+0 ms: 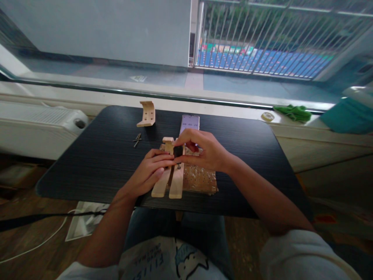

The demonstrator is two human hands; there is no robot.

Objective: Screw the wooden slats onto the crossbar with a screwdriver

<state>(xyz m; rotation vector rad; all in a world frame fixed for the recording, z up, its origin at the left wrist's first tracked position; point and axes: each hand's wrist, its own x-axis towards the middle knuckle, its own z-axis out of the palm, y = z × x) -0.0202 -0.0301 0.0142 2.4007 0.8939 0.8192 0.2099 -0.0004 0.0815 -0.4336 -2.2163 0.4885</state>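
Two long pale wooden pieces lie side by side near the front of the dark table, a narrow gap between them. My left hand rests on the left piece with its fingers stretched out. A small dark block is pinched between the thumb and fingers of my right hand, upright over the right piece. Just below the block, a small dark screw-like part shows on the wood. Under the wooden pieces, partly covered, is a brown board in clear wrapping.
Toward the back left of the table stands a curved wooden piece with holes. Several screws lie in front of it. A phone lies behind my right hand. Tape and a green cloth are on the windowsill.
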